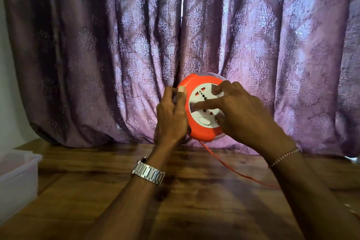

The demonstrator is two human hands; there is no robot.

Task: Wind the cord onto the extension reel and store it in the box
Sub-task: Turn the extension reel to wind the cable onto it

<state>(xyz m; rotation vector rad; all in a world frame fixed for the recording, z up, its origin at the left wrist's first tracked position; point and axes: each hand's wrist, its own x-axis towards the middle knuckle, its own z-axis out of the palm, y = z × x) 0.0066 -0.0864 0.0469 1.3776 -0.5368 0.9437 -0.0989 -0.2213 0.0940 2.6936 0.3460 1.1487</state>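
A round orange extension reel (200, 134) with a white socket face is held upright above the wooden table (116, 191). My left hand (171, 115) grips its left rim, thumb on the front edge. My right hand (239, 111) lies over the white face, its fingers curled against it with one finger stretched across the centre. A thin orange cord (229, 167) drops from the bottom of the reel and trails right across the table, passing behind my right forearm. A translucent plastic box (17, 179) stands at the table's left edge.
A purple patterned curtain (116, 54) hangs right behind the table, just beyond the reel. A pale wall shows at the far left. A small white object (352, 210) lies at the right edge, blurred.
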